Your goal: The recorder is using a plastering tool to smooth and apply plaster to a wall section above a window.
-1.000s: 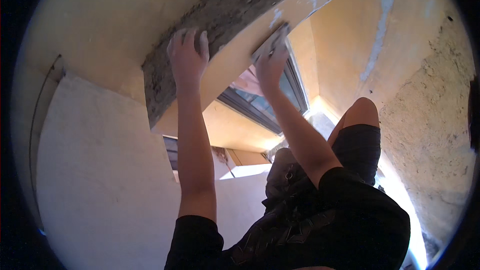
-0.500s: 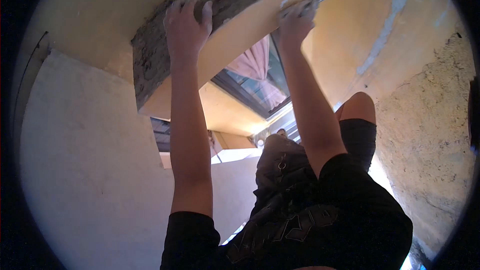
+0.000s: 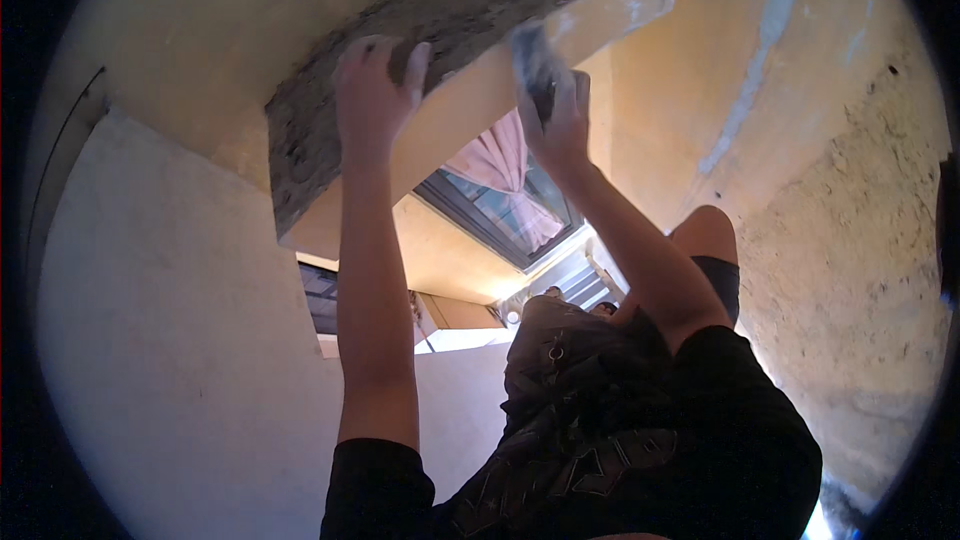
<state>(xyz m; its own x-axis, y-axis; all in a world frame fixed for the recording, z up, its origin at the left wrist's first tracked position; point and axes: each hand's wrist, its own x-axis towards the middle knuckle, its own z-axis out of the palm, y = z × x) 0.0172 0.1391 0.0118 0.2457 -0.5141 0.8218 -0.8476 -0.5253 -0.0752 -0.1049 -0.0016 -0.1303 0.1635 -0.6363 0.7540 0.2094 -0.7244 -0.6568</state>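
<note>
My left hand point(image 3: 380, 90) rests on the ledge's rough grey top point(image 3: 315, 110), fingers slightly curled and thumb held apart, with nothing visible in it. My right hand point(image 3: 558, 125) grips a flat grey hand tool point(image 3: 532, 50), somewhat blurred, against the ledge's pale yellow face point(image 3: 615, 10), right of my left hand. The face carries whitish smears toward its right end.
Below the ledge are a dark-framed window point(image 3: 470, 220) with a gathered pink curtain point(image 3: 505, 165). A white wall point(image 3: 170, 290) stands at left, a yellow wall with a pale vertical streak point(image 3: 745, 90) and rough patch at right. My knee point(image 3: 705, 230) shows beneath my right arm.
Since half a second ago my right hand and tool have moved left and down along the ledge, after having moved up and right earlier. My left hand stays on the ledge, slightly lower in view.
</note>
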